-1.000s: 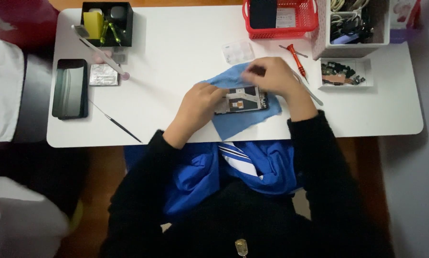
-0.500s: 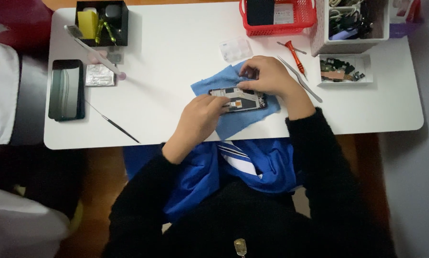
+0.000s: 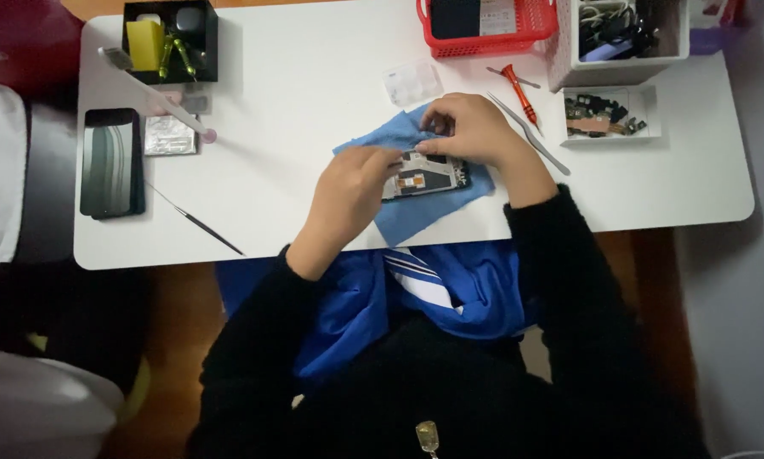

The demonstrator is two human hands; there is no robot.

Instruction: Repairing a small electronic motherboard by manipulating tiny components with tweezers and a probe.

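An opened phone body (image 3: pixel 426 173) with its inner parts showing lies on a blue cloth (image 3: pixel 403 217) on the white table (image 3: pixel 314 102). My left hand (image 3: pixel 352 187) grips its left end, fingers curled on the edge. My right hand (image 3: pixel 467 127) rests over its top edge, fingertips pinched down on the upper part of the phone. Whether a small part is pinched between those fingers cannot be told.
A red screwdriver (image 3: pixel 519 92) and metal tweezers (image 3: pixel 531 136) lie right of my hands. A small tray of parts (image 3: pixel 604 115), a red basket (image 3: pixel 484 25), a black organiser (image 3: pixel 171 38), a dark phone screen (image 3: pixel 110 161), a thin probe (image 3: pixel 199 223) and a clear box (image 3: pixel 412 82) surround them.
The view has shifted slightly. My left hand has slid up onto the phone's left end, and my right hand has settled lower over its top edge.
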